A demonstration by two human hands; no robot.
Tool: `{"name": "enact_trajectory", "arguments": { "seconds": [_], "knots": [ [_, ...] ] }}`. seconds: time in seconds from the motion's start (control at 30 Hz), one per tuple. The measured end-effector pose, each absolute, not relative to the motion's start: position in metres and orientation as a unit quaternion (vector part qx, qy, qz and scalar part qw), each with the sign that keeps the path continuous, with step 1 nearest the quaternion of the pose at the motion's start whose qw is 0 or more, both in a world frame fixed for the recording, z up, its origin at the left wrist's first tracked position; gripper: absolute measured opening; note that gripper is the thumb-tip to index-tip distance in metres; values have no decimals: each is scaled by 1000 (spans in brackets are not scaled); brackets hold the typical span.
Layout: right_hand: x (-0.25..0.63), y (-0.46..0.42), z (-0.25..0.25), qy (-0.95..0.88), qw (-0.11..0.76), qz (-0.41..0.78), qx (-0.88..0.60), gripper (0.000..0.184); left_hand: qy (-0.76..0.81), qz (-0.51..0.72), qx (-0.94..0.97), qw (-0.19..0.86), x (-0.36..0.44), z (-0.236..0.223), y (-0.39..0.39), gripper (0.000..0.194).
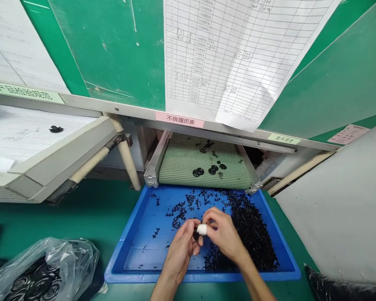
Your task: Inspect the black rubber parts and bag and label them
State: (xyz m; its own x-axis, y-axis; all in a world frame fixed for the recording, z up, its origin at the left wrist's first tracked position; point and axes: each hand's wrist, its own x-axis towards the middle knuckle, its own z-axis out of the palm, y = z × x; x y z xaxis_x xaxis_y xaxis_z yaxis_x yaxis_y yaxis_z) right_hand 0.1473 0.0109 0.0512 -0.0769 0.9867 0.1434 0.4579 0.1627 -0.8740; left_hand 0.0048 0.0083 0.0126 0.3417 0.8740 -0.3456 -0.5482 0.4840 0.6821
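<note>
Hands: the left hand (179, 253) pinches a dark piece (196, 235) in curled fingers; the right hand (227, 235) has bent fingertips, with a white wrap (201, 229), at the same piece, but I cannot tell what they grip.
Dark piece: between the 2 hands, deeper in the left, which is nearer; mostly hidden, so its long axis cannot be told.
Green board (113, 50): across the far side, paper sheets (194, 94) hung on it.
Green surface (90, 217): below the board, under the tray.
Blue tray (138, 277): directly beneath both hands.
Green belt (178, 156): ends at the tray's far edge.
Plastic bag (86, 255): left of the tray, black rings inside.
Scrap heap (253, 234): tray's right side.
Black discs (200, 171): several, on the belt.
</note>
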Motion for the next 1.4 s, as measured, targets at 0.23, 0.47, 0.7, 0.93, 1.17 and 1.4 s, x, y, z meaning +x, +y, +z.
{"name": "enact_trajectory", "arguments": {
  "seconds": [0.23, 0.47, 0.7, 0.93, 1.17, 1.4],
  "knots": [
    [136, 1, 28, -629, 369, 337, -595, 26, 410, 473, 322, 711, 9, -2, 5, 47],
    [129, -1, 34, -708, 329, 271, -564, 23, 450, 476, 375, 656, 8, -5, 3, 41],
    [145, 13, 32, -707, 308, 237, -591, 32, 437, 477, 336, 685, 9, 0, 2, 51],
    [216, 92, 96, -692, 293, 13, -660, 39, 410, 468, 222, 751, 5, 11, 10, 48],
    [246, 141, 101, -697, 312, 65, -643, 37, 383, 448, 241, 771, 3, 11, 8, 31],
    [229, 87, 80, -625, 403, 201, -637, 29, 374, 447, 258, 771, 2, 9, 8, 20]
  ]
}}
